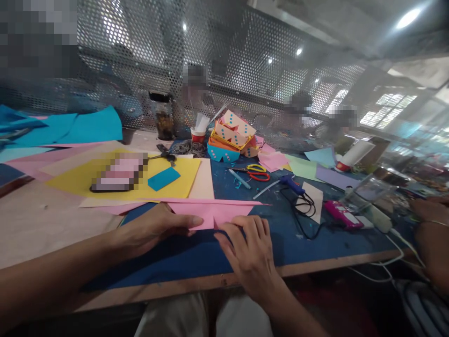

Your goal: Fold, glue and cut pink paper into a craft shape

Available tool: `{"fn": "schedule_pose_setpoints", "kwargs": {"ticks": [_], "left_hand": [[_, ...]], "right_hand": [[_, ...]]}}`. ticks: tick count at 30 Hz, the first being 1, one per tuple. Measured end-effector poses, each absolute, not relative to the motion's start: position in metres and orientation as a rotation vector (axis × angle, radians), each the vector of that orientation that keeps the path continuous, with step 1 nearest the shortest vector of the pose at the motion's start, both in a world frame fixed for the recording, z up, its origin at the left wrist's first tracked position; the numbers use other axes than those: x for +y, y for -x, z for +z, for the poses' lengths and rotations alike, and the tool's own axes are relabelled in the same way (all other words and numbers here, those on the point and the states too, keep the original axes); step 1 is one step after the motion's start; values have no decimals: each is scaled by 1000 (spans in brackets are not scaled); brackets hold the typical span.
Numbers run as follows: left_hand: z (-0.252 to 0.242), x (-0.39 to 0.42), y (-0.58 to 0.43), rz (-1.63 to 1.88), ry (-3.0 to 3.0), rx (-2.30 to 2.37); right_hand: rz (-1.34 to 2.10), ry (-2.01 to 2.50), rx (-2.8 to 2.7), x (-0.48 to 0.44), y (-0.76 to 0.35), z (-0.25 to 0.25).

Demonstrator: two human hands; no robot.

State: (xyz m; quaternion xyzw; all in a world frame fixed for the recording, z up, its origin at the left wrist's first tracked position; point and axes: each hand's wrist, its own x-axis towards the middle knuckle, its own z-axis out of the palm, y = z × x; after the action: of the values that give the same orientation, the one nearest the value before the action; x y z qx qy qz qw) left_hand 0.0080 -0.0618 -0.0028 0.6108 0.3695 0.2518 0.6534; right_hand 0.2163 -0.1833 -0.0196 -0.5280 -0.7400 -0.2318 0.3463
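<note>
A folded pink paper piece [210,209], with a narrow folded strip along its top edge and a slit at its lower middle, is held above the blue table mat. My left hand [168,222] pinches its left part, thumb on the near face and fingers behind. At the lower edge right of the slit, my right hand [249,243] has its fingers closed on the paper. Just beyond lie a blue card piece [163,179] and a yellow sheet [191,180].
Scissors [257,171], a pen [239,179] and a blue glue gun [292,183] lie on the mat [196,262]. Behind them is a stack of dotted paper shapes [233,131]. A phone [119,172] rests at left; a lidded jar [164,119] stands behind. Another person's arm [431,234] is at right.
</note>
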Motion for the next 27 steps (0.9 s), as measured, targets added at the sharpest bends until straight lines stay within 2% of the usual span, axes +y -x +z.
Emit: {"fn": "schedule_pose_setpoints", "kwargs": {"ticks": [6,13,20,27], "left_hand": [[2,-65,-8,504,-1304,838],[6,-65,-6,422,-1471,896],[12,-63,-4,198,-1702,1099],[23,-67,-7,184,-1630,923]], "right_hand": [[-600,1368,-1950,-182,-218,-20],[-562,1328,-1915,-182,-218,-21],[-440,1370,-1935,-190,-219,-22],[-320,1428,-2014,-201,-221,-31]]}}
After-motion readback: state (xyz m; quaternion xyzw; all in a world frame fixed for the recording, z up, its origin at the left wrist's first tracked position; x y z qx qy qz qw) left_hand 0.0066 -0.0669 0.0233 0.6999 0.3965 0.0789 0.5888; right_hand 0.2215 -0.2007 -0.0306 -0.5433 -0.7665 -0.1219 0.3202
